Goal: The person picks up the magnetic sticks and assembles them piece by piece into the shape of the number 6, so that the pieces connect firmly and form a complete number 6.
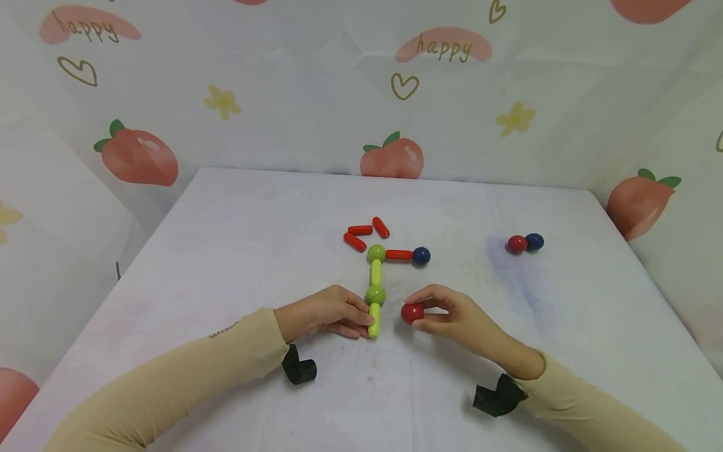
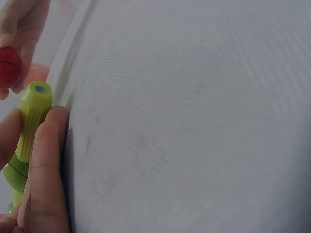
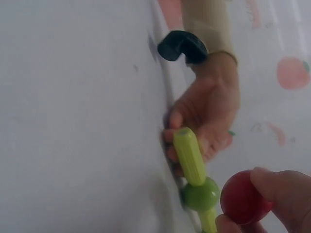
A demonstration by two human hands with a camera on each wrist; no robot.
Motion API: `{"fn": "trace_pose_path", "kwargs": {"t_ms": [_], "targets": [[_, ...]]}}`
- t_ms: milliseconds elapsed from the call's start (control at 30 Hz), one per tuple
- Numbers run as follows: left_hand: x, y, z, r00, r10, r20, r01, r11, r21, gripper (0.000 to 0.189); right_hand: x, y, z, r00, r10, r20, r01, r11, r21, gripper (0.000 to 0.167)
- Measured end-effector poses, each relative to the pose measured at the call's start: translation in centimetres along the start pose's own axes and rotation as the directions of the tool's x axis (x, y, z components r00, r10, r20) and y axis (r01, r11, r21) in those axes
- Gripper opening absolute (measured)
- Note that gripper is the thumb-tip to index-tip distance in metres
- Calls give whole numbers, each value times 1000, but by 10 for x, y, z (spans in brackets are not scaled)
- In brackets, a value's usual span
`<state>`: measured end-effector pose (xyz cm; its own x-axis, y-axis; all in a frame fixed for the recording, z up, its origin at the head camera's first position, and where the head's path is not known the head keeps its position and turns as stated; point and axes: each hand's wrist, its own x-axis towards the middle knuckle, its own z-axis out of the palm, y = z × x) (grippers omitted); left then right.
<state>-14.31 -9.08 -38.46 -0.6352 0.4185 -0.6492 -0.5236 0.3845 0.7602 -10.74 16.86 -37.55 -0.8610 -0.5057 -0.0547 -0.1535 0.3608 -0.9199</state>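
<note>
Nearest me, beige sleeves (image 1: 186, 370) slant in over the white counter (image 1: 254, 251), a bent black fitting (image 1: 499, 397) at the right wrist, another at the left. And here's my left grip (image 1: 339, 312), closed down to a pinch, thumb and fingers either side of a ribbed yellow-green rod (image 1: 375, 314), a small grey disc in its free end! Across from it, my right grip (image 1: 452, 312) is curled in a rounded pinch about a glossy red ball (image 1: 412, 314), just beside the rod and clear of it.

Further up, that rod joins a green ball (image 1: 375, 295), then a second yellow-green rod (image 1: 376, 272), then a far green ball (image 1: 376, 253), and there's the corner: a slim red rod (image 1: 399, 255) heads right to a dark blue ball (image 1: 421, 255). Just beyond, three loose red rods (image 1: 354, 242) lie close together. Well off to the right, another red ball (image 1: 516, 244) touches another blue ball (image 1: 534, 242). At the back, a white sheet (image 1: 316, 125) shows printed peaches, yellow flowers and "happy" lettering.
</note>
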Motion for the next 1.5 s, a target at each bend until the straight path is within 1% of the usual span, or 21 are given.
{"fn": "trace_pose_path", "kwargs": {"t_ms": [100, 300, 500, 567, 633, 767, 867, 1033, 1200, 1500], "targets": [[1, -1, 0, 1000, 2, 0, -2, 1000, 6, 20, 1, 1, 6, 999, -21, 42, 20, 999, 27, 33], [2, -2, -1, 1000, 15, 8, -15, 1000, 20, 22, 2, 2, 18, 992, -54, 111, 51, 998, 31, 32], [3, -2, -2, 1000, 17, 7, -17, 1000, 16, 22, 4, 1, 26, 986, -82, 144, 89, 995, -42, 30], [3, -2, -1, 1000, 15, 5, -15, 1000, 14, 22, 5, 1, 28, 984, -84, 156, 93, 994, -50, 30], [3, -2, -1, 1000, 15, 5, -15, 1000, 13, 22, 5, 1, 30, 981, -84, 173, 91, 995, -36, 30], [3, -2, -2, 1000, 16, 8, -16, 1000, 13, 23, 6, 1, 34, 978, -58, 198, 59, 998, 0, 31], [3, -3, -2, 1000, 17, 14, -18, 1000, 11, 22, 7, 1, 37, 976, -58, 208, 54, 998, 22, 32], [2, -2, -2, 1000, 17, 18, -17, 1000, 3, 22, 8, 2, 40, 973, -84, 217, 77, 996, 39, 32], [2, -1, -1, 1000, 17, 15, -17, 1000, 7, 21, 9, 4, 44, 972, -84, 219, 74, 996, 55, 30], [2, -1, -2, 1000, 17, 20, -17, 1000, 3, 22, 11, 4, 48, 973, -95, 212, 88, 995, 44, 29]]}}
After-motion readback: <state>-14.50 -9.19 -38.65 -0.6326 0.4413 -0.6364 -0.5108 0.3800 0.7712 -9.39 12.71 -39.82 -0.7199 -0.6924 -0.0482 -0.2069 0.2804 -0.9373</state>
